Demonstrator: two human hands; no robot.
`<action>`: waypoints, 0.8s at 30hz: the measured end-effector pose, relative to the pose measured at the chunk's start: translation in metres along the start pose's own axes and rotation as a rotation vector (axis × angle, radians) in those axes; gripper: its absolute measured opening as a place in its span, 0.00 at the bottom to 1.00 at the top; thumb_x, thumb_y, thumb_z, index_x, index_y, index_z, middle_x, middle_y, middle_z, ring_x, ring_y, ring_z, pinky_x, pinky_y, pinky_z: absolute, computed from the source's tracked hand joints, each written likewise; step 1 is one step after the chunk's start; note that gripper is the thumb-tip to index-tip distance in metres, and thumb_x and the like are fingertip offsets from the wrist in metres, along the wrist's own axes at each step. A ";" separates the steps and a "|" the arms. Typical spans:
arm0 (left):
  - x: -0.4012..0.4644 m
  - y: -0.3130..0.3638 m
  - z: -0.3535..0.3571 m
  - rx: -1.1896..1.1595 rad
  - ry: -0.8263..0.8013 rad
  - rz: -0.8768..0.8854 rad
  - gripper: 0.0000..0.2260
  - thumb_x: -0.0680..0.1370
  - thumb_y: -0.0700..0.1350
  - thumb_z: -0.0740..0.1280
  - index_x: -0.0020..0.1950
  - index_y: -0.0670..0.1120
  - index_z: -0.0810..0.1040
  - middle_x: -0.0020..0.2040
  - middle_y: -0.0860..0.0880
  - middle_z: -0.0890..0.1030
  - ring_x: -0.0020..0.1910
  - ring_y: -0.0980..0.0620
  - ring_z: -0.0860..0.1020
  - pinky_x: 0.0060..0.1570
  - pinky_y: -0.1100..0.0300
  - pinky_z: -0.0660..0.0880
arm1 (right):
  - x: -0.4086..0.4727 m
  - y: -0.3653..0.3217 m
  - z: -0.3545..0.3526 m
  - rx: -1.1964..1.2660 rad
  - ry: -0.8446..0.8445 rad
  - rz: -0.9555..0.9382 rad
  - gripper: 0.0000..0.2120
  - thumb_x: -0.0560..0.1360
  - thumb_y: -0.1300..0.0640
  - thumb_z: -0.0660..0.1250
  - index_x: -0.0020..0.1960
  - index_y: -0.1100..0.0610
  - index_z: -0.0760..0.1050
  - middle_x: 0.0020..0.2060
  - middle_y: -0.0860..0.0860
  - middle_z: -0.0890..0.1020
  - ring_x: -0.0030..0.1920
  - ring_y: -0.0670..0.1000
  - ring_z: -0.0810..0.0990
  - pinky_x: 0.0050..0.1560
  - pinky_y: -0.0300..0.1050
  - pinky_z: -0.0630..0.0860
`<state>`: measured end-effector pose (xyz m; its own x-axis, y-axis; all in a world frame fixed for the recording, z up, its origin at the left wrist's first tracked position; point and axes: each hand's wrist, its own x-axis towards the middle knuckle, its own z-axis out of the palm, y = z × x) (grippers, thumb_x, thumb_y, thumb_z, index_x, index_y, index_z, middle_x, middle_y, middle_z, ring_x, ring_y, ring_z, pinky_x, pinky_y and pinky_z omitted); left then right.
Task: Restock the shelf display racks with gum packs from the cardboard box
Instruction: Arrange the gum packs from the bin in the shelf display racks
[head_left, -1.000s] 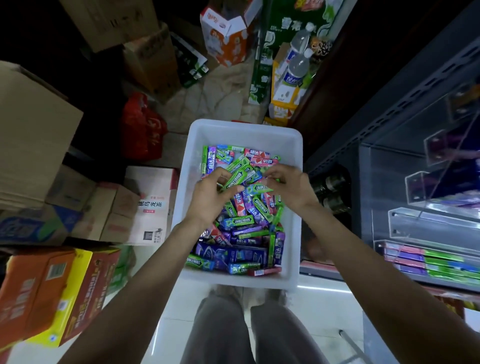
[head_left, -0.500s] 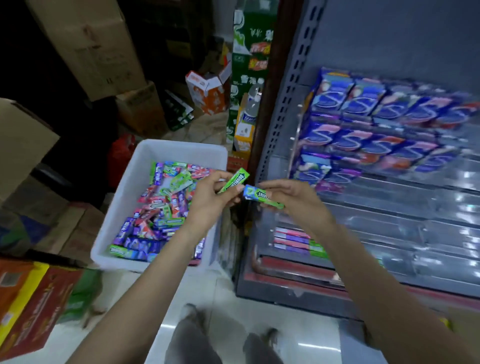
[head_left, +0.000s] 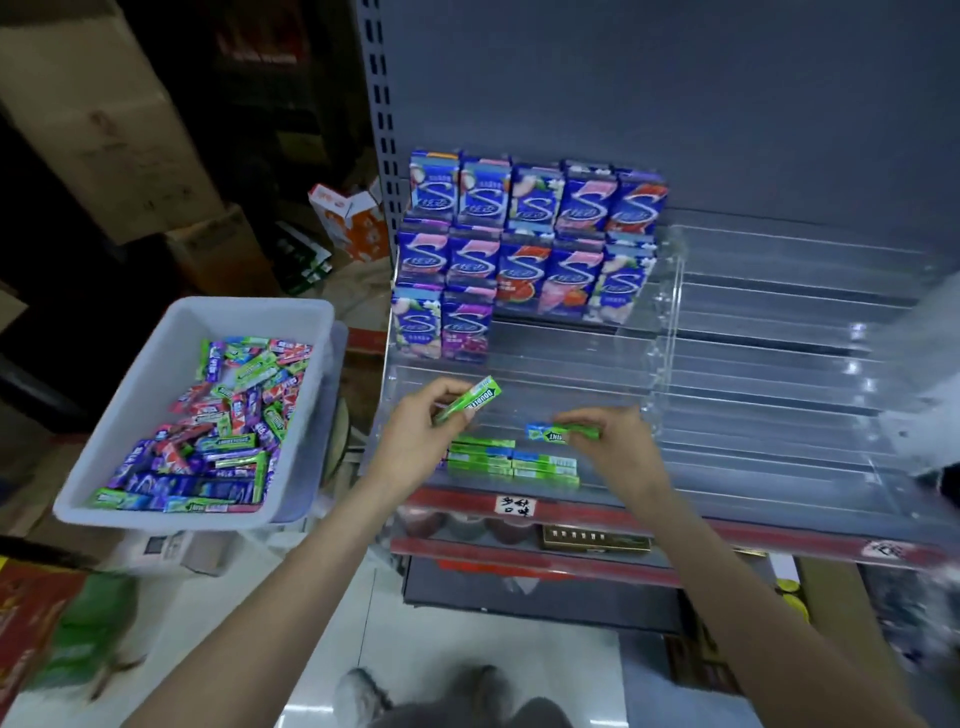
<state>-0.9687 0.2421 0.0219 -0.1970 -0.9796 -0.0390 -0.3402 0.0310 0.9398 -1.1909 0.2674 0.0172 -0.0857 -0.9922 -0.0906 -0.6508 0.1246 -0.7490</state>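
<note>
Over the rack's (head_left: 524, 384) lowest tier, one gum pack (head_left: 469, 399) was pinched in the left hand (head_left: 415, 436), another (head_left: 561, 433) in the right (head_left: 618, 447). Placing was under way; each likely needed laying flat beside the stocked row (head_left: 511, 462).

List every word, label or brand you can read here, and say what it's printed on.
"DOUBLEM...", cut off by the fingers: green gum pack in the left hand.
"...INT", upside down: gum pack in the right hand.
Large "S" logo: purple boxes on the rack.
Handwritten shelf tag, packs in the white bin: too blurred.
</note>
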 end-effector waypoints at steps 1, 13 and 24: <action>-0.001 0.000 0.004 0.003 0.005 -0.007 0.11 0.76 0.38 0.67 0.48 0.55 0.77 0.45 0.50 0.81 0.45 0.51 0.80 0.50 0.49 0.76 | -0.003 0.006 0.001 -0.060 0.004 -0.019 0.10 0.73 0.67 0.68 0.52 0.58 0.82 0.49 0.51 0.83 0.45 0.45 0.78 0.50 0.30 0.70; -0.016 -0.008 0.026 0.016 -0.032 -0.048 0.12 0.76 0.36 0.67 0.49 0.54 0.77 0.47 0.53 0.81 0.47 0.54 0.81 0.54 0.53 0.77 | -0.014 0.032 0.034 -0.400 0.183 -0.374 0.17 0.59 0.72 0.77 0.44 0.57 0.84 0.38 0.50 0.85 0.38 0.52 0.82 0.29 0.43 0.80; -0.018 -0.009 0.038 0.037 -0.064 -0.050 0.11 0.76 0.36 0.67 0.49 0.53 0.77 0.47 0.54 0.81 0.47 0.52 0.81 0.54 0.53 0.77 | -0.018 0.030 0.033 -0.540 -0.043 -0.285 0.14 0.77 0.60 0.65 0.62 0.57 0.76 0.58 0.51 0.74 0.59 0.50 0.72 0.57 0.47 0.77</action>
<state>-0.9969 0.2673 0.0016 -0.2372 -0.9654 -0.1081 -0.3847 -0.0088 0.9230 -1.1840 0.2886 -0.0255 0.1712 -0.9848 0.0299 -0.9350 -0.1719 -0.3102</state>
